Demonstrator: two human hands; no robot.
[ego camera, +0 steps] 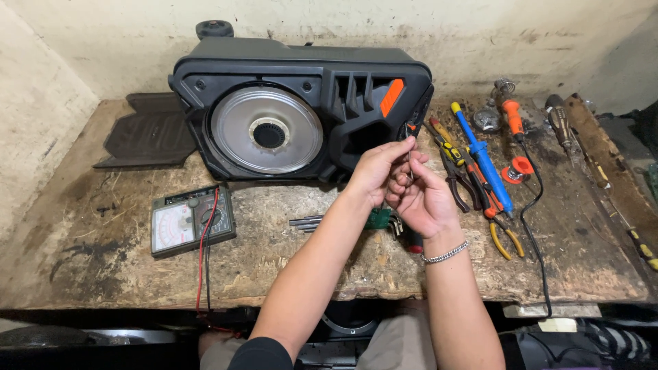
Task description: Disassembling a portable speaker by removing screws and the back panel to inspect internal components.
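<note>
My left hand (375, 171) and my right hand (421, 199) meet above the middle of the wooden bench (82, 253). Both pinch a thin wire or small metal part (410, 161) held upright between the fingertips. My right wrist wears a silver chain bracelet (445, 254). Just behind the hands stands a black speaker housing (301, 109) with a silver cone and an orange tab. A small green circuit board (378, 219) lies under the hands, partly hidden.
An analog multimeter (192, 220) with red and black leads lies at left. Several screwdrivers, pliers (504, 236) and cutters, a soldering iron (513, 116) and a solder spool (517, 169) lie at right. A black ribbed panel (151, 133) leans at back left.
</note>
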